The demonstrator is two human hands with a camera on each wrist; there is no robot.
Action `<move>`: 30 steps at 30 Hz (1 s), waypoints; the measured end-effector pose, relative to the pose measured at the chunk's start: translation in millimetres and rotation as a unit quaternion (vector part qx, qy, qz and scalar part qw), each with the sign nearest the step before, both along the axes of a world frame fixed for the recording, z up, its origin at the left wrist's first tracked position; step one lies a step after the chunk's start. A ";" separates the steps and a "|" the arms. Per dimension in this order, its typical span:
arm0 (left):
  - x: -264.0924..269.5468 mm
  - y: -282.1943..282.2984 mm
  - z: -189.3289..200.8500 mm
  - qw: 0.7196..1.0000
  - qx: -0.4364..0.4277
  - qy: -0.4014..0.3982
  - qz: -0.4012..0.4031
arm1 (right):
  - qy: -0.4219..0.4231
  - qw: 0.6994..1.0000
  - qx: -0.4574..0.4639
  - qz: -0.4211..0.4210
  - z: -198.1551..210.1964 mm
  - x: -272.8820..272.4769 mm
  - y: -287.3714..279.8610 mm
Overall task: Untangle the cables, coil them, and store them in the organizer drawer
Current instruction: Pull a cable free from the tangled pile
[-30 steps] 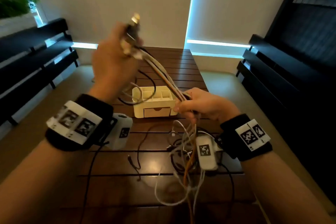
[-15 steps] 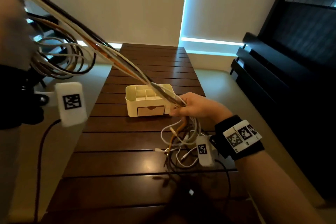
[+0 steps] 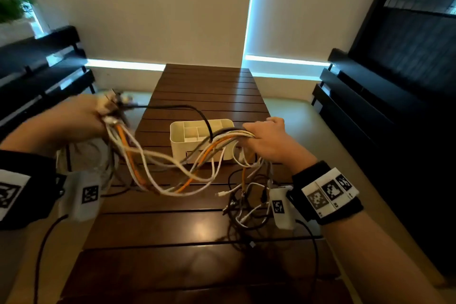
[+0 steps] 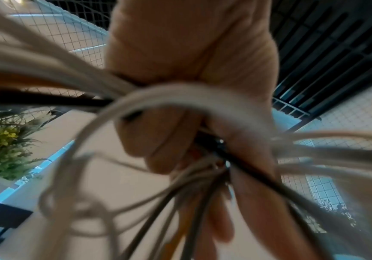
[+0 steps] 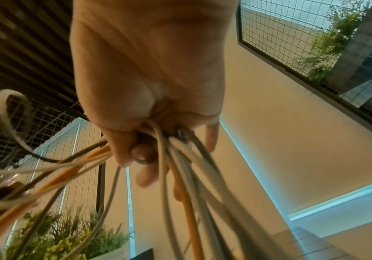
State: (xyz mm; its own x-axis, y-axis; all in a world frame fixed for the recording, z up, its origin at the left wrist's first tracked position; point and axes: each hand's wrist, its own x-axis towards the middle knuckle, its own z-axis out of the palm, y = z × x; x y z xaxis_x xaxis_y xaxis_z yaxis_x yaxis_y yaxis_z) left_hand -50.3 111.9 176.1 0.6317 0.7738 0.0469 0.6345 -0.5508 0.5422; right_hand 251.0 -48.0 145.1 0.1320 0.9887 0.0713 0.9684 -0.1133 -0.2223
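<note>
A bundle of white, orange, grey and black cables (image 3: 172, 168) sags in a loose arc between my two hands above the table. My left hand (image 3: 81, 118) grips the plug ends and a coil of the bundle at the table's left side; its fingers (image 4: 158, 140) curl round the cables (image 4: 180, 98). My right hand (image 3: 266, 138) grips the same bundle to the right of the white organizer (image 3: 180, 150); its fingers (image 5: 136, 151) close round the cables (image 5: 187, 193). The loose cable ends (image 3: 246, 205) lie tangled on the table under my right wrist. The cables hide the organizer's front drawer.
The dark slatted wooden table (image 3: 197, 242) runs away from me toward a wall. Dark benches stand to the left (image 3: 37, 69) and right (image 3: 370, 106). A planter (image 3: 12, 5) sits at the far left. Thin black leads hang from both wrist cameras.
My left hand has come down from high at the upper left to table height at the left. The taut bundle has gone slack and sags between my hands. My right hand keeps its grip.
</note>
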 end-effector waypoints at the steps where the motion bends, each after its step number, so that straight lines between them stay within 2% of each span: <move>1: 2.4 -8.2 0.1 0.998 -0.012 0.056 -0.010 | -0.015 1.000 0.007 -0.004 1.1 -1.6 -1.2; 2: 0.5 -9.8 -3.1 0.994 -0.045 0.096 -0.019 | -0.029 0.999 0.010 -0.009 1.3 -1.2 -2.4; 3: -3.8 -8.9 -9.9 0.992 -0.076 0.099 -0.030 | -0.045 0.999 0.010 -0.017 0.8 1.0 -3.8; 5: -15.7 -1.2 -15.7 0.990 -0.113 0.086 0.006 | -0.080 0.996 0.007 -0.036 -2.5 7.8 -6.2; 7: -34.9 24.1 -22.6 0.993 -0.107 -0.001 0.054 | -0.102 0.994 -0.003 -0.045 -5.9 10.6 -7.5; 8: -57.6 67.3 -37.5 0.988 -0.131 -0.041 0.066 | -0.110 0.993 -0.007 -0.042 -7.3 9.5 -8.0; 9: -76.4 124.4 -65.5 0.981 -0.119 -0.102 0.111 | -0.120 0.992 -0.009 -0.038 -8.1 6.6 -8.5; 10: -88.4 151.8 -71.1 0.971 -0.090 -0.169 0.145 | -0.132 0.991 -0.007 -0.032 -8.7 2.8 -8.8; 11: -82.4 155.0 -67.9 0.952 -0.056 -0.237 0.187 | -0.149 0.989 -0.004 -0.024 -9.0 -1.2 -8.3; 12: -58.6 128.4 -56.5 0.947 -0.045 -0.263 0.178 | -0.164 0.986 -0.001 -0.016 -9.0 -5.7 -6.9; 15: 46.9 -22.4 -18.8 0.962 0.025 -0.240 0.131 | -0.191 0.982 -0.004 0.008 -9.3 -20.9 0.0; 17: 96.6 -88.0 -9.1 0.973 0.082 -0.215 0.023 | -0.200 0.979 -0.003 0.031 -8.4 -32.2 3.4; 19: 111.4 -93.8 -23.4 0.978 0.065 -0.175 -0.096 | -0.222 0.973 -0.004 0.057 -7.8 -38.2 5.4; 22: 121.5 -85.1 -38.2 0.976 -0.050 -0.123 -0.174 | -0.245 0.966 -0.021 0.076 -7.4 -39.9 4.3; 26: 124.6 -71.6 -46.5 0.980 -0.080 -0.037 -0.178 | -0.188 0.978 -0.025 0.092 -12.8 -41.4 0.5; 28: 126.0 -71.3 -44.9 0.985 -0.058 -0.004 -0.165 | -0.159 0.982 -0.004 0.100 -13.1 -41.1 0.7; 30: 128.0 -74.5 -45.4 0.991 -0.011 -0.017 -0.136 | -0.113 0.990 0.006 0.089 -11.2 -38.2 2.5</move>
